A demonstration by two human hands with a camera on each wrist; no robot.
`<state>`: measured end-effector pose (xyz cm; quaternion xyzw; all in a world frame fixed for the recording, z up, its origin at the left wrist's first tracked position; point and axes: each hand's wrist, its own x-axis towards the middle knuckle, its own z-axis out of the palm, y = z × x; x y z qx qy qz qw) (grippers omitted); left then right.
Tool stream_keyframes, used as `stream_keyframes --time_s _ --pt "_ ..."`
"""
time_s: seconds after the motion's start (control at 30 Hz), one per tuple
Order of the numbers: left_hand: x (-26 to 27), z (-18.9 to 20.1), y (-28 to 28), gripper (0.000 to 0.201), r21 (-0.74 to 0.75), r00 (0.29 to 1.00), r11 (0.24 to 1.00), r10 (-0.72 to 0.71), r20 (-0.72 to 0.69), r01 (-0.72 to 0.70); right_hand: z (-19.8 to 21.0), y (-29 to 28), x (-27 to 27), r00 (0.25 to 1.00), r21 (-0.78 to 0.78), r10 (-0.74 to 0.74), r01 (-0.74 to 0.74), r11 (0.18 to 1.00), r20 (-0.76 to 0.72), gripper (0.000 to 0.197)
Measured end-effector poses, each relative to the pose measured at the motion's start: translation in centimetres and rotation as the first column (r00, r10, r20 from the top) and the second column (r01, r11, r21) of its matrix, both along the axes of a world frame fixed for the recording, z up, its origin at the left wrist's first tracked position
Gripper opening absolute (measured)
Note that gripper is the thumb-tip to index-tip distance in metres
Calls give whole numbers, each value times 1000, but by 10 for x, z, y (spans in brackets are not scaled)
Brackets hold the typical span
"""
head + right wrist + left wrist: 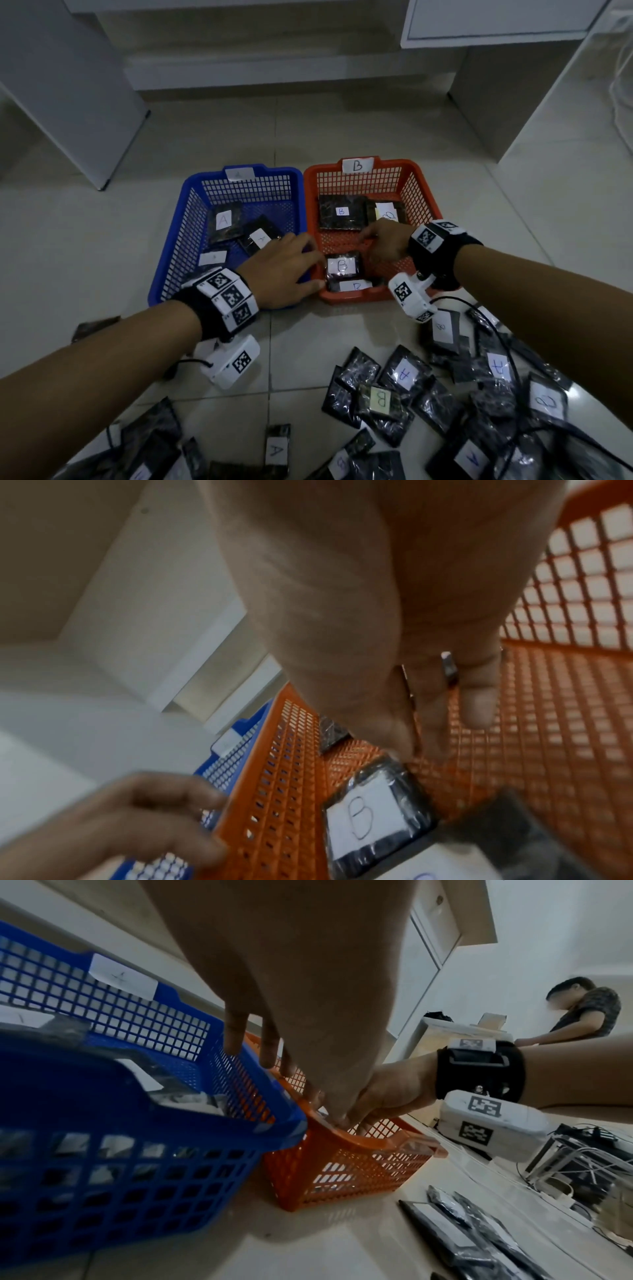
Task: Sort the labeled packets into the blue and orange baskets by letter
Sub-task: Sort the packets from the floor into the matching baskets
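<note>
Dropping a B packet (343,266) into the orange basket (421,192), both the left hand (286,270) and the right hand (385,245) look loosely spread with nothing pinched, so next up is grabbing another from the near floor pile (445,404).

both hands hover over a dark plastic-wrapped packet with a white b label (343,267) in the orange mesh plastic basket (423,202); left hand (284,269), right hand (385,241); blue mesh plastic basket (178,240) alongside.

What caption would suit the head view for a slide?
Both hands reach over the orange basket, where a B packet lies beside the blue basket.
</note>
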<state>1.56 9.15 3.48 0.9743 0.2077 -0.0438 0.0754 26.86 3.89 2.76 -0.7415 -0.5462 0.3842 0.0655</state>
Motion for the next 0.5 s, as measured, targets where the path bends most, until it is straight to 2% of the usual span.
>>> stream_keyframes --time_s 0.13,0.2,0.3,0.4,0.5 --pt "-18 9 -9 36 -15 994 1000 0 109 2 19 -7 1 978 132 86 -112 985 192 31" --pt "-29 18 -24 30 -35 988 995 -89 125 94 32 -17 -4 989 236 61 -91 968 135 23" --pt "-42 22 -60 22 -161 984 971 -170 60 178 51 -45 -29 998 371 28 -5 929 -56 10" --pt "-50 7 -93 23 -277 991 952 -130 22 131 55 -81 -59 972 236 111 -61 970 -205 12" --pt "-50 -16 -119 35 -338 997 939 -76 -25 63 31 -119 -78 956 74 270 -263 962 -116 8"
